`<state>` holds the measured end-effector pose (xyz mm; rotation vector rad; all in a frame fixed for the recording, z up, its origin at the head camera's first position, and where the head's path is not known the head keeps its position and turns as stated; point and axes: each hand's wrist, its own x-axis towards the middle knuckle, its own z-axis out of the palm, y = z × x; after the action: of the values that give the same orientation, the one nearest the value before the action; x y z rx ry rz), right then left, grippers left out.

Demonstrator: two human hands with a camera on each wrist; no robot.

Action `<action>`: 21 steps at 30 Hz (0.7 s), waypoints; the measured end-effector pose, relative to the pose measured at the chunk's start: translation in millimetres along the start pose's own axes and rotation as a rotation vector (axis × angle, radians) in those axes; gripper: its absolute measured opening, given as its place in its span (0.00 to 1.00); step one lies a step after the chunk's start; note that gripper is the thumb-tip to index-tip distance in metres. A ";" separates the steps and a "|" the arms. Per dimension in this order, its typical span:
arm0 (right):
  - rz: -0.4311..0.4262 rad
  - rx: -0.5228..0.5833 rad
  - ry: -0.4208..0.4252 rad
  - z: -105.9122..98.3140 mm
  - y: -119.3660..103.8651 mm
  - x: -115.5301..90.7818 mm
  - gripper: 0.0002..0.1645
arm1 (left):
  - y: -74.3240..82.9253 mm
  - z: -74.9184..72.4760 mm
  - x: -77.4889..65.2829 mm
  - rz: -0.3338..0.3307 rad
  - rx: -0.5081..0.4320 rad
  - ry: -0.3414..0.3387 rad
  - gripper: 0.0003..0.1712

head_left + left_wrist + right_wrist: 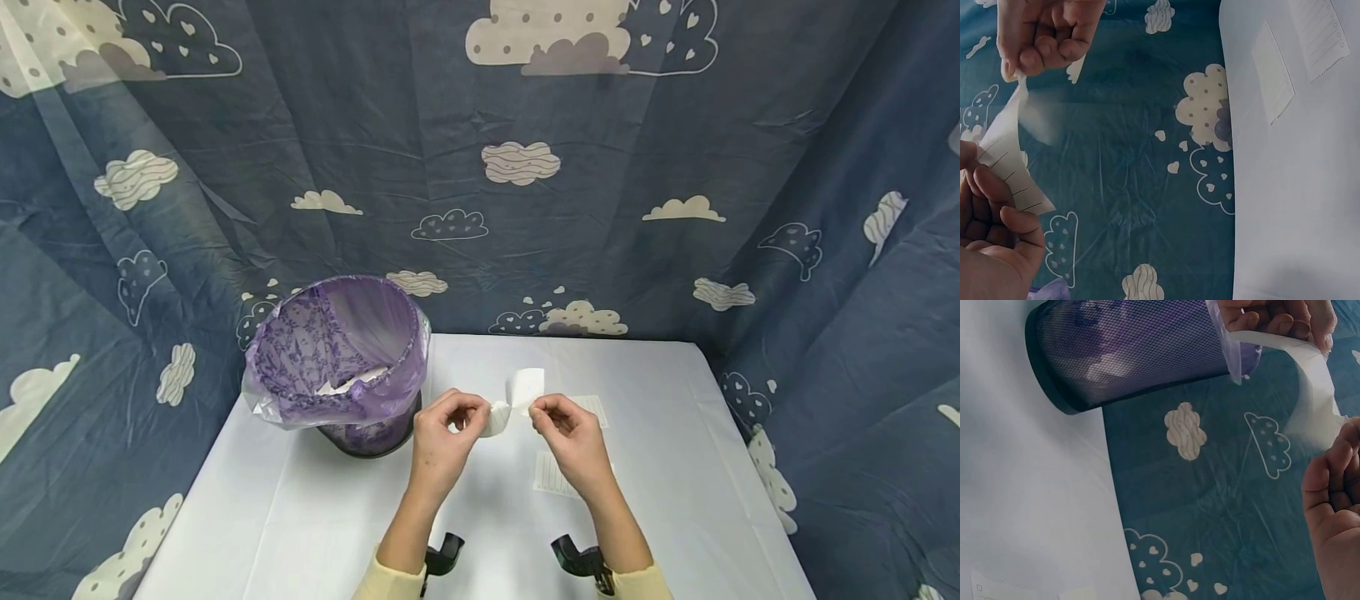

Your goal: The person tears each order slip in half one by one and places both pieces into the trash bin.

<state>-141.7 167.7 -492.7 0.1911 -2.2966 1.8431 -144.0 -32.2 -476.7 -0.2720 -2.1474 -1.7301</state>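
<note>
My left hand [447, 442] and right hand [573, 437] are raised above the white table, a short way apart. Between them is a piece of lined paper [527, 389], pinched by the fingertips of both. In the left wrist view the paper [1013, 162] narrows and twists toward the right hand [1047, 34], and its ruled lines show near the left hand [1000, 244]. One flap of it is blurred. The right wrist view has the paper [1316, 378] bending down from the left fingers to the right hand [1344, 494]. Whether it is torn through, I cannot tell.
A purple mesh bin [367, 435] with a clear purple bag [330, 400] over its rim stands at the table's left; white paper [352, 382] lies inside. Lined paper pieces [553, 475] lie on the table [675, 483] near my right hand. A cloud-patterned curtain [375, 167] hangs behind.
</note>
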 end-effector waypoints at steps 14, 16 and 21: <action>0.016 0.027 0.039 -6.5 8.7 0.2 0.04 | -6.8 -6.3 1.3 -0.004 -0.018 0.050 0.06; 0.016 0.025 0.046 -7.6 10.6 0.2 0.04 | -8.4 -7.5 1.8 0.002 -0.023 0.061 0.06; 0.035 0.027 0.060 -10.7 13.8 -0.3 0.05 | -11.8 -12.3 3.7 0.008 -0.054 0.105 0.08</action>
<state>-143.6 181.2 -503.7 0.0979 -2.2497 1.8713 -149.8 -47.1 -483.7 -0.1988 -2.0260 -1.7596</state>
